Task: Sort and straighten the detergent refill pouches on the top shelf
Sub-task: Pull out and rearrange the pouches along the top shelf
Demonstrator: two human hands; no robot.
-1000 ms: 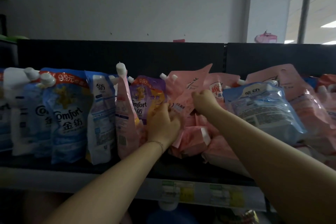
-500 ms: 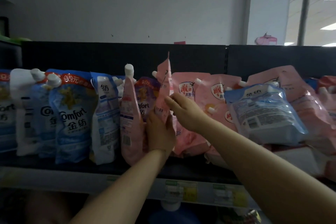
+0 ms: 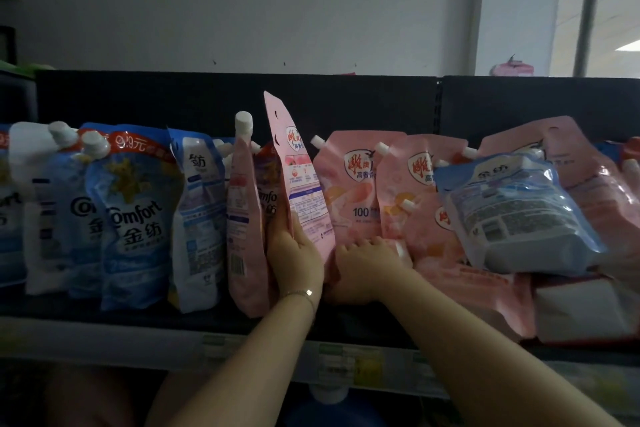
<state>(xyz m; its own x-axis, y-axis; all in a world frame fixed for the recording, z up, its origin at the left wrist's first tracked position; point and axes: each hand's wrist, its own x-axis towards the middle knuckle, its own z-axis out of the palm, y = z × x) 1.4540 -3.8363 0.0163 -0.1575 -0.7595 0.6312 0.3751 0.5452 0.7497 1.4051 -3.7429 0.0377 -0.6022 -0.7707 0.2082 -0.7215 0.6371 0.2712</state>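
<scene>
If the left hand (image 3: 294, 260) slackens, I'd expect the tall pouch (image 3: 301, 177) to flop. It stands edge-on and leans a little, with only that grip and its neighbours to steady it. The worse risk, to my eye, is right of the tall pouch. A blue pouch (image 3: 519, 211) lies flat and tilted on a heap of pink ones, and any tug at the heap's foot could send it sliding off the shelf (image 3: 104, 343).

The left fingers go behind the tall pouch, out of my sight, and the thumb (image 3: 298, 234) lies up its near face, so the hand is clamped on its lower part. Just right of the tall pouch, at its base, the right hand (image 3: 367, 256) has its fingers (image 3: 375, 242) curled, knuckles up, dug in at the foot of the pink row (image 3: 349, 184). I can't tell whether they pinch a pouch there or only push.

That pink row stands mostly face-forward, overlapping, with its spouts tipped left. Touching the tall pouch on its left stands a slim pouch (image 3: 242, 218), also pink and edge-on, with a purple pouch (image 3: 270, 191) tucked behind the two. Further left of the tall pouch, the Comfort pouches (image 3: 138, 218) stand upright, blue and crowded. By my reckoning the sorting is about halfway done, since the heap on the right is not yet straightened.
</scene>
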